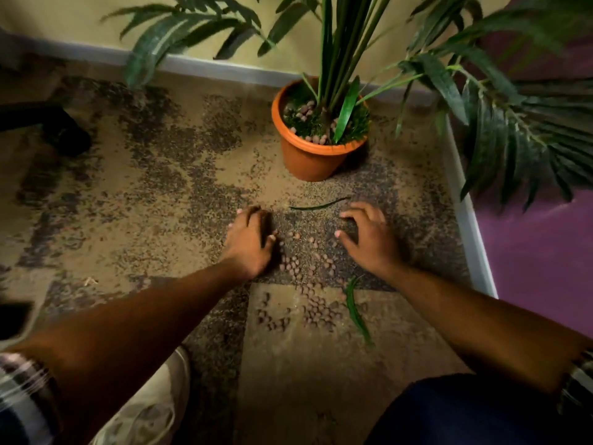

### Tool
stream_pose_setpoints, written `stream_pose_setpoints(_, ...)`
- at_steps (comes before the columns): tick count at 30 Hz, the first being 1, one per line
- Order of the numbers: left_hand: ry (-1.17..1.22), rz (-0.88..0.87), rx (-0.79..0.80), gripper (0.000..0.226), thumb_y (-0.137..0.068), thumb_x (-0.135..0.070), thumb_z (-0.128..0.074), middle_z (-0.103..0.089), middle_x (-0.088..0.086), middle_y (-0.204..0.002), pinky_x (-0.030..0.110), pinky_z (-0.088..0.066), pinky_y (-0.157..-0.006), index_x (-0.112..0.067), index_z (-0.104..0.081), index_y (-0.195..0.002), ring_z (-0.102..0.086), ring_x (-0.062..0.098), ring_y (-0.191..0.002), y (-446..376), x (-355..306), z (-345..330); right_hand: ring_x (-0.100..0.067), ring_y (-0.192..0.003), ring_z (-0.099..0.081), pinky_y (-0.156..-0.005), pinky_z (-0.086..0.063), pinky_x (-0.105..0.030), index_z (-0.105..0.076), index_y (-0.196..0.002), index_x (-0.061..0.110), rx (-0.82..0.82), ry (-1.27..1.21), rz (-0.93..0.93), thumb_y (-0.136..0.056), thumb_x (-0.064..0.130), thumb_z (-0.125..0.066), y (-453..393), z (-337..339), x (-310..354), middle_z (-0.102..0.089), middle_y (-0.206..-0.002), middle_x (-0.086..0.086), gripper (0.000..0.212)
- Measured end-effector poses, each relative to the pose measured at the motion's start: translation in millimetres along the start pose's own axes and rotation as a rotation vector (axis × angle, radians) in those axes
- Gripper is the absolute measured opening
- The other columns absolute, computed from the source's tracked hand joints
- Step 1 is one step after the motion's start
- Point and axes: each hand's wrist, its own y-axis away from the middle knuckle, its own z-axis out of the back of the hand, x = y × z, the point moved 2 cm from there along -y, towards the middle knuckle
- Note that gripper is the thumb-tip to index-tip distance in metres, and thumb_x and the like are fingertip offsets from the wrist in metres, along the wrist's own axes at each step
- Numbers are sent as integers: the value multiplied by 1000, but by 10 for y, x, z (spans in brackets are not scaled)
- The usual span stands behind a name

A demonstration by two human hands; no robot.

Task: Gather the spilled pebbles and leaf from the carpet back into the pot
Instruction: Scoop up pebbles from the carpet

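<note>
An orange pot (308, 162) with a tall green plant stands on the carpet near the wall corner; brown pebbles lie on its soil. Several spilled brown pebbles (308, 284) are scattered on the carpet in front of it. One thin green leaf (319, 205) lies just beyond my hands, another leaf (356, 311) lies to the right of the pebbles. My left hand (252, 244) rests palm down on the carpet left of the pebbles, fingers curled. My right hand (369, 237) rests to their right, fingers spread. Neither holds anything that I can see.
Mottled brown carpet (144, 194) covers the floor. A grey skirting (465, 226) and purple wall bound the right side. Palm fronds (513, 123) overhang at right. A black chair base (61, 130) sits at far left. My shoe (154, 409) is at bottom left.
</note>
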Motion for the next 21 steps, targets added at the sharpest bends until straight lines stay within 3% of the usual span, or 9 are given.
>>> stream_pose_setpoints(3,-142,8,-84,74,-99,-45,-49,-13,10,-167,46,-6,-126,-13,-20,-159,-8,32,-154,28,342,-104,-32,-141,-38,-110,-41,-46,-55,-139,18,15,98,-21,-95,49,-61,-17,-149,-199,-40,-153,-8,53)
stream_pose_setpoints(7,-177,-75,-65,76,-101,-53,-41,0,4,-169,43,1,-125,-17,-11,-161,6,25,-156,108,633,-191,-33,-150,-30,-121,-31,-51,-48,-148,21,29,97,29,-101,45,-53,-266,-315,-212,-36,-161,-7,54)
stream_pose_setpoints(9,-202,-146,-45,75,-102,-54,-37,5,0,-169,40,5,-124,-18,-10,-162,11,20,-155,215,668,-216,-33,-150,-31,-121,-30,-52,-50,-147,21,2,57,51,-101,37,-52,-381,-381,-108,-41,-159,-7,49)
stream_pose_setpoints(13,-231,-197,-5,77,-102,-63,-27,14,-4,-168,38,5,-125,-22,-2,-162,18,15,-153,476,625,-265,-28,-139,-46,-118,-36,-42,-62,-135,12,-121,-92,107,-97,18,-58,-385,-460,150,-56,-143,-9,38)
stream_pose_setpoints(19,-300,-276,79,79,-101,-67,-19,17,-4,-167,44,0,-127,-21,4,-161,21,13,-153,715,551,-345,-23,-133,-53,-112,-44,-42,-67,-127,8,55,-194,379,-100,10,-56,135,-534,483,-62,-138,-8,30)
stream_pose_setpoints(21,-311,-333,106,82,-99,-69,-21,14,-4,-168,46,-5,-127,-21,1,-161,19,13,-153,751,563,-342,-23,-123,-58,-102,-50,-43,-69,-122,9,64,-188,487,-97,13,-61,204,-498,551,-65,-128,-8,27)
